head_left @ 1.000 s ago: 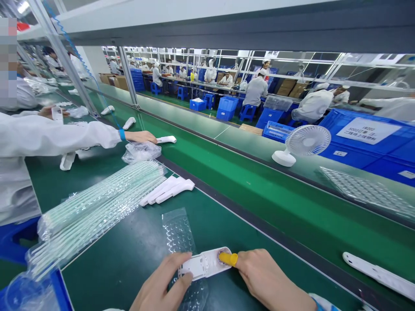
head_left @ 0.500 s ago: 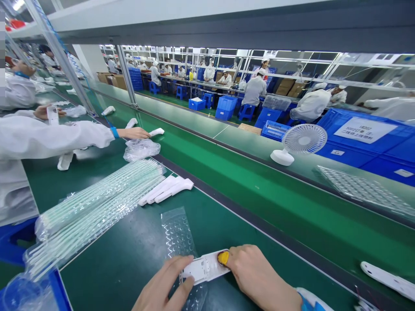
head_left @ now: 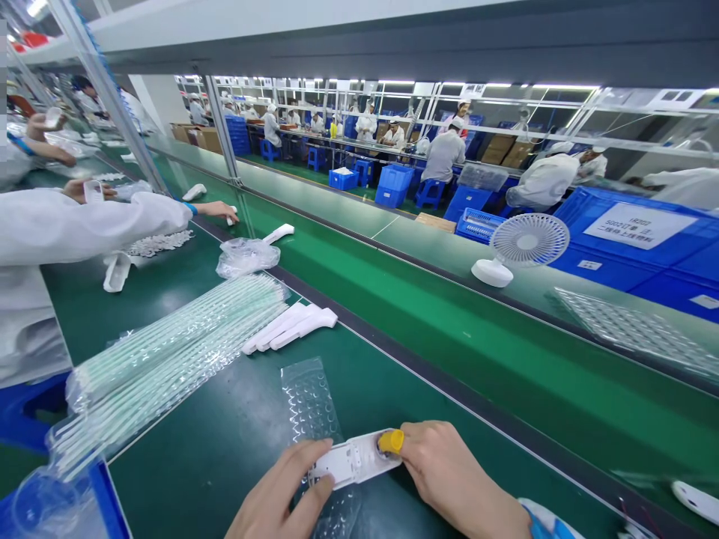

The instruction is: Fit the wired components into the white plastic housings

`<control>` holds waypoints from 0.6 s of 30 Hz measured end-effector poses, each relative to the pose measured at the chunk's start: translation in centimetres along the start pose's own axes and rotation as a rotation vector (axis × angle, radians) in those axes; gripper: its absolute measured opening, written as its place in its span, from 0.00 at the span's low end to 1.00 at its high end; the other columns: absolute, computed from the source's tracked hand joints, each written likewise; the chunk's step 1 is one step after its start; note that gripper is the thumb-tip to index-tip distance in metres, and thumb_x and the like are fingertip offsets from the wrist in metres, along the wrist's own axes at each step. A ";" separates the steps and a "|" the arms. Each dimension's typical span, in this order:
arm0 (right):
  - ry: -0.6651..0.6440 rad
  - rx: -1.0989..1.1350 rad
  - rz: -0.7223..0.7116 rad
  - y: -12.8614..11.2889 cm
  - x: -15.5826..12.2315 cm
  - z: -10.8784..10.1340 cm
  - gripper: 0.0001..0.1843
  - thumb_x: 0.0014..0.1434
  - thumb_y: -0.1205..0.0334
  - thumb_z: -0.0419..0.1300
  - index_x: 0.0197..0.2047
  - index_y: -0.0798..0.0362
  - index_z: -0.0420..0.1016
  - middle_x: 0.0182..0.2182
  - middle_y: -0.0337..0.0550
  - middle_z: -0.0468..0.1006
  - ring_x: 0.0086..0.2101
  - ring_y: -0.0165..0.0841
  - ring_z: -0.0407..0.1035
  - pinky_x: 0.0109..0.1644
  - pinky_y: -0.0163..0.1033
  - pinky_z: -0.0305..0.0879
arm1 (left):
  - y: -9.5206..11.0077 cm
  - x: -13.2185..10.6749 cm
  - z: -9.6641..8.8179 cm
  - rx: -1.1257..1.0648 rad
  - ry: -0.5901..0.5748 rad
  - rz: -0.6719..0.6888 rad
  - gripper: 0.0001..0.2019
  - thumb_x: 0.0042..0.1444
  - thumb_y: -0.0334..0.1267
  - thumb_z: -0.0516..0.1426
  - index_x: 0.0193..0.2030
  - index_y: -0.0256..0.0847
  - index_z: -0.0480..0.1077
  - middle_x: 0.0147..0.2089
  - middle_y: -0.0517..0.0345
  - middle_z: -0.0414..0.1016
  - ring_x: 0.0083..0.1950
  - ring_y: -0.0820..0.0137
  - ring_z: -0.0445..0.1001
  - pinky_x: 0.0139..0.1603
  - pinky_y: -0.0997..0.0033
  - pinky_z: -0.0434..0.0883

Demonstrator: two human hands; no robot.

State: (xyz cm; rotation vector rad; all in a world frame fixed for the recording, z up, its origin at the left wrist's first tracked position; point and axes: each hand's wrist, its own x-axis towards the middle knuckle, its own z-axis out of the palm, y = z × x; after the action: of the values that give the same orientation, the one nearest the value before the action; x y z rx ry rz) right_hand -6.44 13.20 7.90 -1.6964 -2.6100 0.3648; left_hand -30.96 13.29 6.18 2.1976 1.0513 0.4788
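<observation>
My left hand [head_left: 286, 486] grips the left end of a narrow white plastic housing [head_left: 365, 458] between thumb and fingers. The housing's hollow inner side faces up. At its right end, my right hand [head_left: 443, 471] is closed with its fingertips against a short, rounded yellow piece [head_left: 392, 442], which stands over a round recess; its exact kind is unclear. Under the housing and my left hand lies a clear plastic blister strip [head_left: 310, 397]. Several white plastic handles [head_left: 295, 326] lie side by side beyond it.
Bagged pale-green rods [head_left: 185, 359] lie at left, near a co-worker's sleeve [head_left: 90, 224]. A green conveyor belt [head_left: 393, 292] runs past the bench. Across it stand a white fan [head_left: 528, 241] and a clear tray [head_left: 629, 326]. A white part [head_left: 696, 503] lies at far right.
The yellow piece has tilted and shows more of its length above the housing. The co-worker's hand has drawn back from one white part to another. The white part at far right has shifted rightward.
</observation>
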 end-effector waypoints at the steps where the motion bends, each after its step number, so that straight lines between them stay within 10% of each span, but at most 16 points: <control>1: -0.017 -0.024 -0.003 0.0 0.0 0.1 0.13 0.55 0.75 0.48 0.24 0.53 0.67 0.23 0.36 0.72 0.22 0.28 0.61 0.25 0.37 0.42 | 0.0 0.0 0.0 0.009 0.006 -0.006 0.10 0.57 0.37 0.49 0.44 0.46 0.68 0.55 0.54 0.66 0.52 0.68 0.69 0.47 0.75 0.71; 12: -0.132 -0.186 -0.037 -0.2 0.4 0.1 0.10 0.56 0.73 0.50 0.27 0.53 0.67 0.26 0.38 0.72 0.24 0.31 0.63 0.26 0.40 0.42 | 0.5 0.3 -0.2 0.143 0.088 0.133 0.10 0.57 0.33 0.49 0.44 0.44 0.68 0.51 0.53 0.70 0.48 0.71 0.72 0.44 0.79 0.71; 18: -0.004 0.128 0.021 -0.4 0.0 -1.2 0.09 0.58 0.66 0.50 0.31 0.51 0.70 0.28 0.39 0.69 0.27 0.30 0.62 0.29 0.36 0.52 | 0.3 0.4 0.0 0.299 0.177 0.229 0.11 0.59 0.31 0.47 0.45 0.43 0.66 0.48 0.50 0.71 0.46 0.69 0.73 0.42 0.77 0.72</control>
State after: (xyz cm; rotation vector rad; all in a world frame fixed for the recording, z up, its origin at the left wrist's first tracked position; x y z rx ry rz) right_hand -6.66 13.31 9.10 -1.6848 -2.5139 0.5239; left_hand -30.59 13.50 6.39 2.5971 1.0194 0.6648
